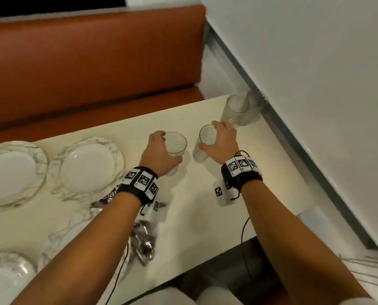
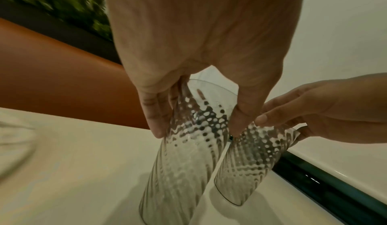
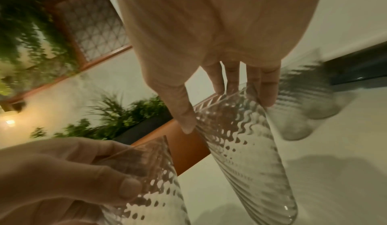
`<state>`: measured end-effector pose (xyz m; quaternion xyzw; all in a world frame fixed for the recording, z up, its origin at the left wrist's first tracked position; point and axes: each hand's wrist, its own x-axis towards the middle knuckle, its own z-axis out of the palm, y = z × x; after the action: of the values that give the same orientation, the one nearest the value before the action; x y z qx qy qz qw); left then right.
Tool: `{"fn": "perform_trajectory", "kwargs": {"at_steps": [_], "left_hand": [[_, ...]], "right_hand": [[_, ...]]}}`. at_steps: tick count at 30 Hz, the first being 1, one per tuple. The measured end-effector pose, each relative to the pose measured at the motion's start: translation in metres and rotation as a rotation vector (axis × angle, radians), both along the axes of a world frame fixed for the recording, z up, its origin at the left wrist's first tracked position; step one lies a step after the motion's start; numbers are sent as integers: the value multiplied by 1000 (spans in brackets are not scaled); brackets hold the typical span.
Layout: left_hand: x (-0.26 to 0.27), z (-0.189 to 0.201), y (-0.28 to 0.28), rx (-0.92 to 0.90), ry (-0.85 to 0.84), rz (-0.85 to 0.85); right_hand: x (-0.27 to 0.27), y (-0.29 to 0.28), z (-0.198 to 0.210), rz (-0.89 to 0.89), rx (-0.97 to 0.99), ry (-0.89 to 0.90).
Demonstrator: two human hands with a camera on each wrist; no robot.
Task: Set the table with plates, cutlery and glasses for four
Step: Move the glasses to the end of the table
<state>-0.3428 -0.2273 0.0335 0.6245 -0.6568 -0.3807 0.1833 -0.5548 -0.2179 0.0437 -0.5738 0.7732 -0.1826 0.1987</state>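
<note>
My left hand grips a clear ribbed glass near its rim over the middle of the cream table. Just to its right, my right hand grips a second ribbed glass from above. In the left wrist view the left hand's glass and the other glass lean close together. Whether their bases touch the table I cannot tell. Two more glasses stand at the far right corner. Two marbled plates lie at the left, with others at the near left. A cutlery pile lies under my left forearm.
An orange bench runs along the table's far side. A white wall with a dark rail borders the table on the right. Cables hang from both wristbands. The table's near edge ends just past the cutlery.
</note>
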Motion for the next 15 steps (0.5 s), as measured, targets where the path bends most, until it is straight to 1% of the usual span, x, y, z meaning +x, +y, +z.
{"fn": "perform_trajectory", "kwargs": {"at_steps": [2, 3, 4, 7, 11, 15], "left_hand": [[-46, -5, -3, 11, 7, -51], [-59, -6, -5, 13, 15, -64], [-112, -14, -11, 21, 19, -92], [-126, -16, -14, 21, 37, -72], [-184, -23, -22, 23, 44, -72], [-218, -27, -30, 9, 43, -64]], "right_hand": [[-44, 2, -8, -49, 21, 18], [-57, 1, -13, -62, 37, 26], [-106, 2, -18, -120, 72, 31], [-120, 2, -20, -116, 58, 32], [-173, -3, -27, -132, 65, 59], [-203, -15, -29, -106, 41, 40]]}}
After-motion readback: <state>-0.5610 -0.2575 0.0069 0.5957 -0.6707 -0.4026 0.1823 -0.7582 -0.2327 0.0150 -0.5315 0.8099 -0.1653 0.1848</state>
